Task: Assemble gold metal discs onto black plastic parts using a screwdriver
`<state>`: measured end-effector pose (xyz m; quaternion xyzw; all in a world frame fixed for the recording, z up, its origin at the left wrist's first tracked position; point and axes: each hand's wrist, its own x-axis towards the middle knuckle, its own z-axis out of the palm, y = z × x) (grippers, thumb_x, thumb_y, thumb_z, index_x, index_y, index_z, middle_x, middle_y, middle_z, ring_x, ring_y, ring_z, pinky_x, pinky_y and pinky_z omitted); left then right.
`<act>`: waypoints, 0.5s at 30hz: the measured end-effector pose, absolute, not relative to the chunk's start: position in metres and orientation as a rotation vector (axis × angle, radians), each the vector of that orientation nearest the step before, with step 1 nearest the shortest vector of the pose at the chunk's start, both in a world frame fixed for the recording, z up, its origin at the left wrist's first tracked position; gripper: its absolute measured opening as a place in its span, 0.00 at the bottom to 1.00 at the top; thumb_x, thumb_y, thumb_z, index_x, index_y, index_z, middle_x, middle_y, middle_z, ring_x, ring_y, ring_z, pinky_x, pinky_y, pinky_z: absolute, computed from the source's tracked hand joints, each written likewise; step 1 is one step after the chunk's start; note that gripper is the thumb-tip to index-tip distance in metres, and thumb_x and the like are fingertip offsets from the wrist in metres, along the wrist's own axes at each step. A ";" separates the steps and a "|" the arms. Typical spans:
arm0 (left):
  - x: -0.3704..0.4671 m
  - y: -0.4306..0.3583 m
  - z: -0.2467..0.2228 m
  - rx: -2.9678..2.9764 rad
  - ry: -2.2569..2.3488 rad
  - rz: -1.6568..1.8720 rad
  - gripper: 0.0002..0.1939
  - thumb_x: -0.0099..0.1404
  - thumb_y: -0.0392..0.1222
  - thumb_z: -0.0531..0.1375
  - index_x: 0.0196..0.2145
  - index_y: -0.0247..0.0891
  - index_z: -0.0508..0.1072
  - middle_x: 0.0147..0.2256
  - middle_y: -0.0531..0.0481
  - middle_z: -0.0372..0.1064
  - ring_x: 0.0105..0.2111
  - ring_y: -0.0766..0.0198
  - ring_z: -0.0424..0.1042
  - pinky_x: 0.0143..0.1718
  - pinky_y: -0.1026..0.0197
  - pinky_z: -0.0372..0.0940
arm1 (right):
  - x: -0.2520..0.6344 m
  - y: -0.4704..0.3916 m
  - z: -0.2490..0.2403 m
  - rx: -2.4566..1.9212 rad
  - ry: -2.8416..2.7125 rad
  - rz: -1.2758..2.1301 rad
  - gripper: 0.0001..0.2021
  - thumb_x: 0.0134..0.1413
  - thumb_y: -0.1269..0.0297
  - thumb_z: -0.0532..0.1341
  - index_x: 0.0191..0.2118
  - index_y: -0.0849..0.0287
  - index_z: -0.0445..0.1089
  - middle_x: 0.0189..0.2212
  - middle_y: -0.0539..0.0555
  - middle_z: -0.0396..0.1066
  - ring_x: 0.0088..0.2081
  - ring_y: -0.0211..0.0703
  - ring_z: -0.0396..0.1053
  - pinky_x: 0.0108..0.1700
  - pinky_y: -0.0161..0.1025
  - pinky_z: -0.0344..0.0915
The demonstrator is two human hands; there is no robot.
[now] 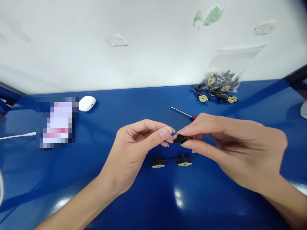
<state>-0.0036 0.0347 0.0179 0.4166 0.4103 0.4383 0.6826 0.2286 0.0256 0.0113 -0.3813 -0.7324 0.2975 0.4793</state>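
Between thumb and fingers, my right hand [237,147] pinches a small black part [180,138] above the blue table. My left hand [136,150] meets it from the left, thumb and index fingertip pressed together at the part's left end; whatever lies between those fingertips is too small to make out. Below the hands, two black parts with pale gold discs stand side by side on the table, one at the left [158,162] and one at the right [184,160]. A screwdriver [181,112] with a red handle lies behind my right hand, which partly hides it.
A clear bag [224,80] of similar black parts rests at the back right against the white wall [153,64], with several loose parts [203,97] before it. On the left of the blue table [124,108] are a blurred-out phone [59,123], a cable and a white case [87,103].
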 end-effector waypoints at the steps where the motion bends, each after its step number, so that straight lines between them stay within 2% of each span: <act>1: -0.002 0.034 0.018 0.907 0.910 0.986 0.07 0.73 0.43 0.77 0.36 0.43 0.91 0.34 0.55 0.85 0.36 0.69 0.78 0.43 0.71 0.73 | 0.229 0.025 0.011 -0.926 -1.790 0.725 0.12 0.66 0.70 0.77 0.51 0.48 0.88 0.40 0.46 0.88 0.36 0.38 0.82 0.36 0.37 0.79; 9: 0.005 0.028 0.019 0.728 0.884 0.940 0.10 0.72 0.45 0.78 0.32 0.41 0.91 0.33 0.52 0.82 0.37 0.67 0.77 0.45 0.68 0.73 | 0.226 0.024 0.012 -0.860 -1.749 0.736 0.11 0.66 0.74 0.76 0.49 0.50 0.87 0.40 0.47 0.89 0.37 0.40 0.84 0.43 0.39 0.84; 15: 0.006 0.026 0.017 0.678 0.836 0.890 0.12 0.72 0.48 0.78 0.34 0.39 0.90 0.37 0.52 0.82 0.39 0.67 0.75 0.45 0.68 0.72 | 0.224 0.023 0.011 -0.821 -1.702 0.793 0.12 0.64 0.73 0.78 0.49 0.51 0.88 0.40 0.47 0.90 0.40 0.41 0.85 0.45 0.38 0.84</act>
